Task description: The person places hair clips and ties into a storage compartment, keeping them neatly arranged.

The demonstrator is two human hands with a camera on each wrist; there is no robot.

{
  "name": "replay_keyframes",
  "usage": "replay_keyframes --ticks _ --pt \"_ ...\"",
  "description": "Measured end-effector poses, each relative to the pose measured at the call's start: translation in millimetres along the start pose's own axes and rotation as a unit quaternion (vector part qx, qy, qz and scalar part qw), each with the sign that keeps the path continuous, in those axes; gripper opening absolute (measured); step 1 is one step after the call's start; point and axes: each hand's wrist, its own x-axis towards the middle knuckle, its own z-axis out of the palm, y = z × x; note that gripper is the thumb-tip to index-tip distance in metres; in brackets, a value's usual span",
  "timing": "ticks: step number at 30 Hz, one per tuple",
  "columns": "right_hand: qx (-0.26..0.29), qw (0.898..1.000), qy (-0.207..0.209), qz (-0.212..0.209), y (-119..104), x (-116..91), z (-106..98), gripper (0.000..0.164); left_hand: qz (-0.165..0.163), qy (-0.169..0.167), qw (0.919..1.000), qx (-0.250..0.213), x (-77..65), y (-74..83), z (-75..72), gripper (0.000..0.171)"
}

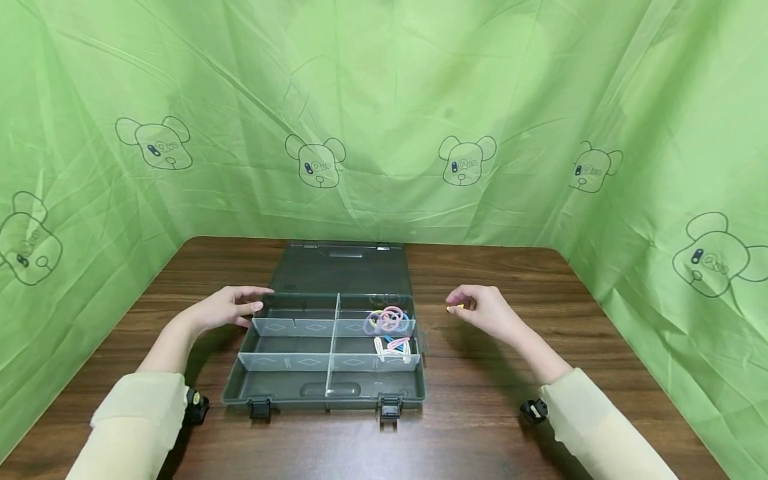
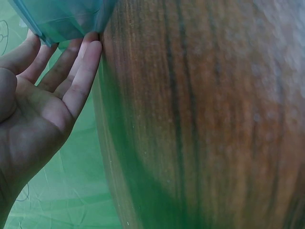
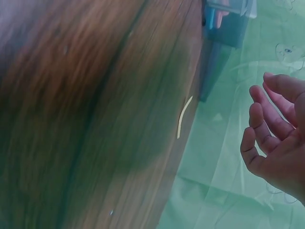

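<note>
A dark translucent compartment box [image 1: 288, 383] stands on the table with its lid [image 1: 342, 267] laid back. My left hand [image 1: 225, 308] touches the box's left side near the back corner, its fingers fairly straight along the wall in the left wrist view. Over the table to the right of the box is my right hand [image 1: 489, 312], fingers loosely bent. A thin yellow strip [image 3: 183, 117] lies on the table, apart from that hand in the right wrist view; its kind is unclear. Coloured ring-shaped hair ties [image 1: 391, 319] sit in the back right compartment.
The middle right compartment contains white, pink and blue looped bands [image 1: 393, 348]. Two black latches [image 1: 390, 407] hang at the box's front edge. A green cloth [image 1: 390, 80] with bear drawings surrounds the brown wooden table [image 1: 480, 427].
</note>
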Motion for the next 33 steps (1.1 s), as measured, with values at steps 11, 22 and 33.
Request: replay_keyframes --ticks 11,22,33 --pt "-0.021 1.000 0.004 0.018 32 6 2 0.011 0.001 -0.003 1.0000 0.001 -1.8 2.1 0.1 0.049" --pt "-0.040 0.998 -0.026 0.042 51 14 6 0.011 0.015 -0.002 0.9998 0.013 -3.5 5.2 1.3 0.049" --pt "-0.067 0.994 -0.062 0.054 64 21 10 0.013 0.025 -0.005 0.9997 0.004 -3.7 3.3 -0.4 0.051"
